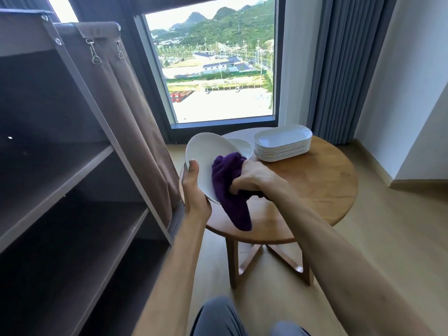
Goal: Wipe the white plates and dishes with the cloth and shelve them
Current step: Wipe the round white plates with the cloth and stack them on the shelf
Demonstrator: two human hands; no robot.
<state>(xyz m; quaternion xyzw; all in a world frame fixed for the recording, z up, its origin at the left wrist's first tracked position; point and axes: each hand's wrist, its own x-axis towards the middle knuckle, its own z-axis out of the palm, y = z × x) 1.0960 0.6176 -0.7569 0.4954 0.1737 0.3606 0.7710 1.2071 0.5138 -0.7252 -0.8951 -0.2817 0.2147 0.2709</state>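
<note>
A: Where is the plate right now?

B: The white plate point(206, 156) is up in the air, tilted on edge, over the near left rim of the round wooden table point(315, 187). The left hand point(194, 190) grips its lower edge, thumb curled over the rim onto the inner face, the other fingers hidden behind.

A: And the cloth?

B: The purple cloth point(230, 185) is bunched in the right hand point(252, 178), whose fingers are curled tight around it. The cloth is pressed against the inside of the plate, and 1 loose end hangs down toward the tabletop.

A: What else is on the table?

B: A stack of white oblong dishes point(282, 143) sits at the far side, near the window point(213, 61). Just beside it, partly hidden behind the held plate, is 1 more white dish point(243, 146); I cannot tell whether others lie under it.

A: And the shelving?

B: A dark shelf unit point(72, 166) stands on the left, just beside the table, with a brown fabric cover point(131, 105) gathered at its right side. A grey curtain point(349, 69) hangs right of the window. The person's knees in grey trousers point(218, 318) show at the bottom.
</note>
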